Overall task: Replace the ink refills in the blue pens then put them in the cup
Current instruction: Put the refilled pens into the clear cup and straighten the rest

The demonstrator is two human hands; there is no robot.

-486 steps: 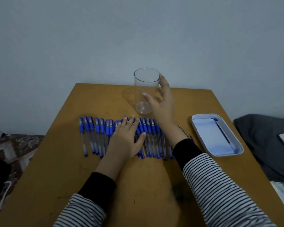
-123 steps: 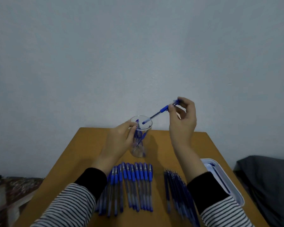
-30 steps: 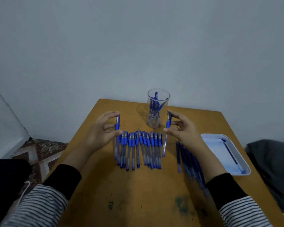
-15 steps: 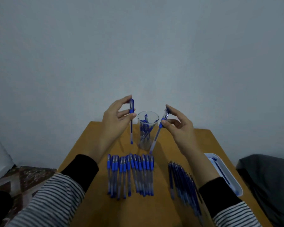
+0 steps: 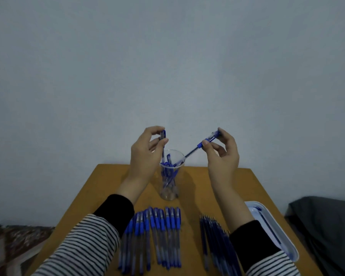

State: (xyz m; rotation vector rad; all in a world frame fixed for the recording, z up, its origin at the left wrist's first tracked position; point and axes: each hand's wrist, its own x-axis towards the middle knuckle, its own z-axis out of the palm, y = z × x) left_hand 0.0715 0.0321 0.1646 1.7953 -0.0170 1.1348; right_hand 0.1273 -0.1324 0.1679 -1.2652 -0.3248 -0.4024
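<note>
while both hands hover above the clear cup (image 5: 170, 176), each one pinches a blue pen. the left hand (image 5: 145, 148) holds an upright pen (image 5: 163, 135) between thumb and fingertips just over the rim. the right hand (image 5: 222, 154) grips a slanted pen (image 5: 205, 141) near its capped end, and the pen's tip reaches the cup's mouth. several blue pens stand inside the cup, and the left palm hides part of its left wall.

nearer the person, a row of blue pens (image 5: 155, 236) lies side by side, its left end partly covered by the striped sleeve (image 5: 84, 246). a bundle of dark refills (image 5: 215, 242) lies to the right of the row, and the right forearm crosses over it. a pale tray (image 5: 287, 250) sits at the right edge, with a thin dark stick in it.

the desk (image 5: 197, 188) is ochre wood, pushed against a plain grey-blue wall (image 5: 167, 66). dark cloth (image 5: 327, 226) lies off to the right, and patterned floor (image 5: 14, 242) shows to the left.
</note>
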